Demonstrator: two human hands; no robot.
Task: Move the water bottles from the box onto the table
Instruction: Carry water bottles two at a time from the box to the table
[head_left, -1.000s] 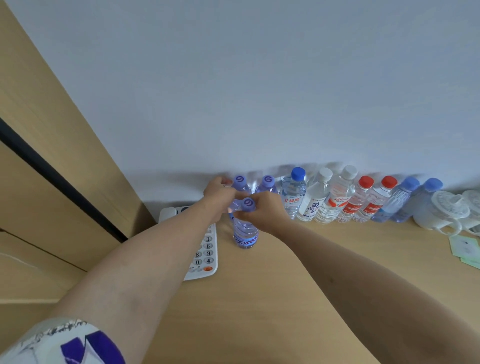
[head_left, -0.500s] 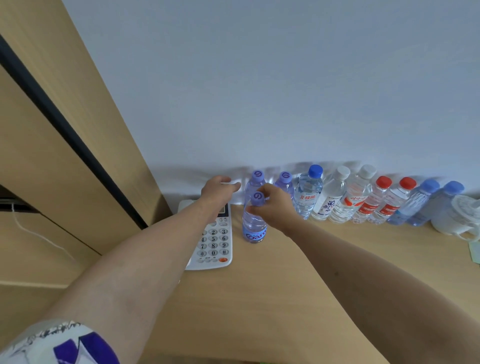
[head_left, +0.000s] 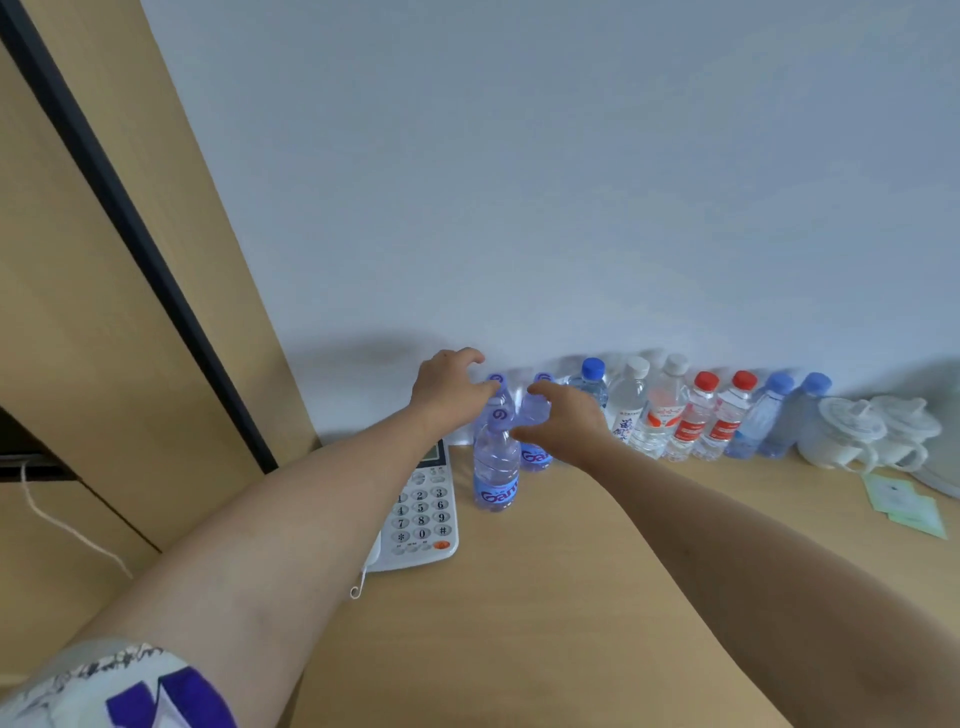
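A purple-capped water bottle (head_left: 496, 467) stands upright on the wooden table (head_left: 545, 597), just in front of a row of bottles along the wall. My right hand (head_left: 569, 423) hovers to its right with fingers spread, the thumb close to the bottle's neck, and partly covers another purple-capped bottle (head_left: 535, 457). My left hand (head_left: 447, 387) is curled loosely beside a third purple-capped bottle (head_left: 497, 387) at the back, holding nothing. The row (head_left: 696, 421) continues right with blue, white and red caps. No box is in view.
A white desk phone (head_left: 421, 512) lies left of the front bottle, under my left forearm. Two white lidded cups (head_left: 852, 434) and pale green cards (head_left: 904, 504) sit at the right. A tall wooden cabinet (head_left: 130, 312) stands at the left.
My right hand has let go of the front bottle's cap and spread open. My left hand has lifted slightly off the back bottle. The view has shifted left and down.
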